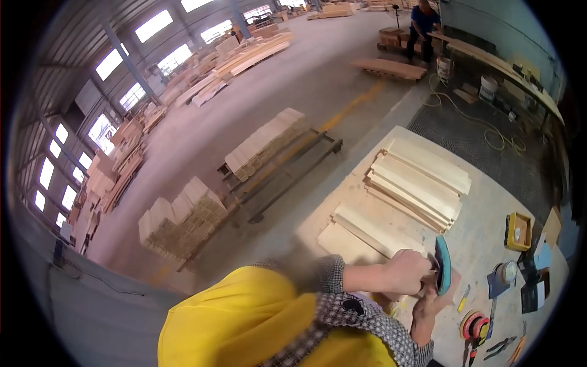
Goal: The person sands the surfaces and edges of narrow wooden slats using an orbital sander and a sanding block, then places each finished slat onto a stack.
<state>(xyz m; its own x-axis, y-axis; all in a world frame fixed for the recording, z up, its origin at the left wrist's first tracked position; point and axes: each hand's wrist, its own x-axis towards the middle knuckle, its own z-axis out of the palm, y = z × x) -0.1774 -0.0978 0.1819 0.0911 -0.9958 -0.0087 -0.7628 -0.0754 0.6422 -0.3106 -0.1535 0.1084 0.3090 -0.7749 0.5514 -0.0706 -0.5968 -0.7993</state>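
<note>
My left hand [408,271] is curled into a fist against the near face of a teal-backed, curved pad [443,266], which looks like a sanding pad. The pad is tipped up on edge. Below it, my right hand [429,303] grips the pad's lower part, its fingers partly hidden. Exactly what the left fingertips pinch is hidden by the fist. Both hands are over the pale worktable [486,229]. Beside my left hand lie flat light-wood boards [367,231]. A yellow utility knife [464,298] lies just beyond my right hand.
Stacked wooden slats [417,179] sit farther along the table. A red round sander [474,323], pliers [501,347], a tape roll [508,271] and a yellow tray [518,231] lie rightward. Slat stacks [183,220] and a metal frame [289,176] stand leftward. A person [424,27] works far off.
</note>
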